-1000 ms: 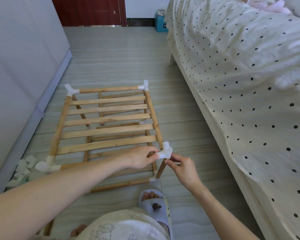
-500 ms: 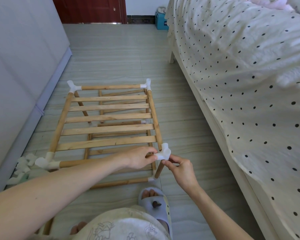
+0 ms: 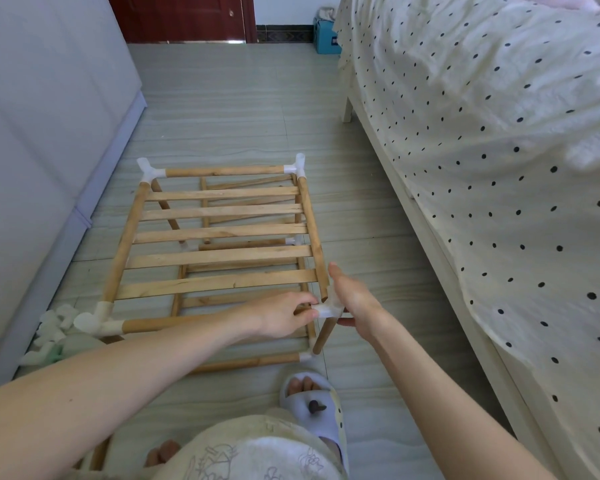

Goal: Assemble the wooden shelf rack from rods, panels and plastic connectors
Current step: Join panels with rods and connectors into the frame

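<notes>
- Left hand [image 3: 280, 317]: fingertips pinched on the left end of the near-right connector [image 3: 329, 309], where the front rod [image 3: 174, 322] enters it.
- Right hand [image 3: 352, 299]: fingers extended, palm pressed flat against the right side of the same connector; thumb below, beside the leg [image 3: 323, 336] that drops from the connector. The palm bears on the part without closing round it.
- Connector: white plastic, at the near-right corner of the rack [image 3: 219, 251], joining the front rod, the right rod [image 3: 313, 237] and the leg.
- Rack: stands on the floor [image 3: 243, 109] between a grey cabinet [image 3: 42, 133] and a bed [image 3: 482, 168]. Upper tier carries five slats [image 3: 222, 256] across its rods. A lower tier shows through the gaps.
- Other corners: white connectors at far left [image 3: 149, 171], far right [image 3: 297, 167] and near left [image 3: 97, 318].
- Spare connectors [image 3: 54, 327]: a loose heap on the floor, just beside the near-left corner.
- Slipper [image 3: 314, 407]: on the floor, near the rack's front edge.
</notes>
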`<state>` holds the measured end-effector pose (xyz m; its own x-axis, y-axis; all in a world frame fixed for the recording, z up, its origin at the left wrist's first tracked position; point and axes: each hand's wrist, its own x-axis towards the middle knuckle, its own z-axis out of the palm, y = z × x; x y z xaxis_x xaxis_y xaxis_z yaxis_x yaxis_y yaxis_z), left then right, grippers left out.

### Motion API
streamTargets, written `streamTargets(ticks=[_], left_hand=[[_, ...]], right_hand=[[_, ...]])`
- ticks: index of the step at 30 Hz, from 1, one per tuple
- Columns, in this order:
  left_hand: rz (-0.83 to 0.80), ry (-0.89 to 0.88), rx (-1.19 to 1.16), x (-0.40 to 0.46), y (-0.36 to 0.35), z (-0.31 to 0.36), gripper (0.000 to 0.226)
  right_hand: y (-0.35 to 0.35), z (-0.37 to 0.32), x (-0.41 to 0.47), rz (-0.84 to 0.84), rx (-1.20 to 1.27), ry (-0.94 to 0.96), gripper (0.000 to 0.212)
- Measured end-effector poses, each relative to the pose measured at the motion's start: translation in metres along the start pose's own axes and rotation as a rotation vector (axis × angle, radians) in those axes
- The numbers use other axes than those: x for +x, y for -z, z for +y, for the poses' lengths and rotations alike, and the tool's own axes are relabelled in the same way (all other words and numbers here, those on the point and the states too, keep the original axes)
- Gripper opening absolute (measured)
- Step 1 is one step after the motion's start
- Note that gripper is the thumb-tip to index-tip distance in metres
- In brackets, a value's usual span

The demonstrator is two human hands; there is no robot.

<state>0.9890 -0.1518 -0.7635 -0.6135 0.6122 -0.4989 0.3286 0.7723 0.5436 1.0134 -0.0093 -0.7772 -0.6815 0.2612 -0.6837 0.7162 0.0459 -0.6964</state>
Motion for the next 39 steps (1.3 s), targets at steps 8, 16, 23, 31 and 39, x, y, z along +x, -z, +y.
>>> streamTargets(ticks=[8,16,23,31,39], left_hand=[[0.007,-0.043,0.018,0.005,-0.007,-0.007,0.03],[0.084,-0.058,0.017,0.002,-0.016,-0.013,0.022],[0.073,-0.042,0.046,-0.001,-0.016,-0.015,0.023],[0.131,-0.005,0.063,-0.002,-0.002,-0.021,0.024],[0.333,0.039,0.233,-0.009,-0.017,-0.028,0.034]], right_hand=[[0.003,0.016,0.021,-0.309,0.152,-0.121,0.048],[0.0,0.033,0.029,-0.3,0.066,0.048,0.055],[0.002,0.029,0.022,-0.32,0.014,0.143,0.059],[0.006,0.057,0.019,-0.27,0.188,0.205,0.057],[0.013,0.049,0.005,-0.082,0.155,0.306,0.041]])
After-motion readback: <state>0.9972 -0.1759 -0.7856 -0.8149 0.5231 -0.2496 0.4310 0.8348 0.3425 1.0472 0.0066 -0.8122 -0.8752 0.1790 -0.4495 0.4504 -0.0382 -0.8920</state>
